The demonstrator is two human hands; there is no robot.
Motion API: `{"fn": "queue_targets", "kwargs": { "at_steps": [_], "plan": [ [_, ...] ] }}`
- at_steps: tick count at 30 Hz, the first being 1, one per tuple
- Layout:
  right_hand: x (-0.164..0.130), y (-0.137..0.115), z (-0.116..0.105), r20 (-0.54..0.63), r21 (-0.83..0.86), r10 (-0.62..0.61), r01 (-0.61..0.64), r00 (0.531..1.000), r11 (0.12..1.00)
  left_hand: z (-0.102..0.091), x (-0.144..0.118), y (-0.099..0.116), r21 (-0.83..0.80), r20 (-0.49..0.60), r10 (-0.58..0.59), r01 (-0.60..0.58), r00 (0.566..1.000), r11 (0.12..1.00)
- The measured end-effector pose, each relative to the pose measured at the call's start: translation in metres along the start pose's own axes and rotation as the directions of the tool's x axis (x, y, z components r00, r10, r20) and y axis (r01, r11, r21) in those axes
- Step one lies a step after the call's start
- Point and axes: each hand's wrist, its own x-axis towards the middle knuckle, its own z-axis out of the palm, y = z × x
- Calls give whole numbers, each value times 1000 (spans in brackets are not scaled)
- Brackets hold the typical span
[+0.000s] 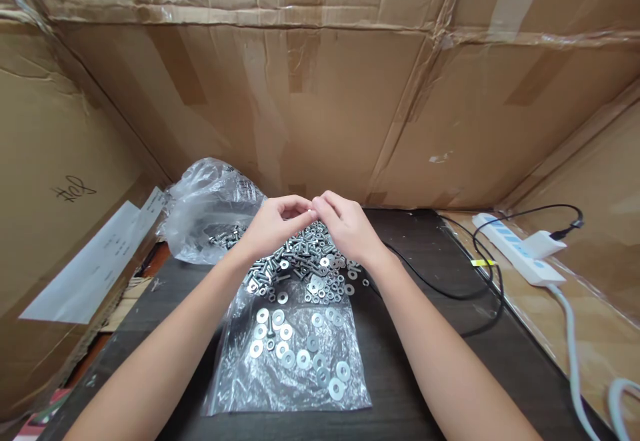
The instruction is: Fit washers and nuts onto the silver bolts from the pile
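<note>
Head view: both hands meet above a heap of small metal hardware on a dark desk [410, 388]. The left hand [273, 224] and the right hand [345, 224] have their fingertips pinched together at one point, closed narrow on something small; the item itself is too small to identify, and it is probably a screw with a washer or nut.

Location of parts: the pile of screws and nuts [305, 261] lies directly beneath the hands, on the far end of a flat clear plastic sheet [290, 381]. Loose flat washers [300, 344] are spread on the near part of the same sheet. A crumpled plastic bag [210, 208] holding more screws sits just beside the left hand.

Risks, as a judgement:
- The pinched part may slip, since it is small and held only at the fingertips. It would fall into the pile and be hard to find again.
- A forearm dragging over the sheet could shift it and scatter washers onto the desk.
- The black cable [450, 291] runs near the right wrist and could catch it.

Count:
- Hands: two.
- Plastic sheet: one. Plastic bag: one.
- Washers lying apart on the near sheet: roughly fifteen.
- Screws and nuts in the pile: too many and too overlapped to count.
- White power strip [517, 249]: one, well apart at the right.
</note>
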Motion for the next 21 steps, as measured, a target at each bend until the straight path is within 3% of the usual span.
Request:
{"fn": "queue_targets", "kwargs": {
  "at_steps": [3, 7, 10, 12, 13, 15, 17, 21],
  "plan": [
    [-4, -8, -2, -30, -183, -171, 162, 985, 970, -7, 1, 0, -213, 144, -89, 119, 986, 970],
    [-6, -7, 1, -89, -234, -226, 200, 970, 951, -3, -1, 4, -208, 160, -48, 81, 986, 975],
    [-5, -3, 7, -157, -102, -126, 111, 980, 989, 4, -4, 10, -15, -6, 102, -102, 995, 995],
    [-3, -1, 12, -179, 46, 3, 6, 984, 999, 6, -7, 12, 235, -77, 295, -270, 952, 934],
    [-1, 0, 14, -165, 128, 77, -56, 983, 990, 6, -7, 12, 370, -63, 390, -342, 919, 864],
    [1, 2, 17, -56, 290, 220, -195, 974, 937, 2, -8, 12, 572, 34, 528, -450, 849, 686],
    [3, 3, 17, 111, 410, 308, -326, 945, 852, -3, -9, 11, 673, 128, 586, -504, 800, 541],
    [4, 5, 10, 321, 464, 333, -454, 887, 761, -8, -9, 10, 715, 227, 594, -546, 772, 436]
  ]
}}
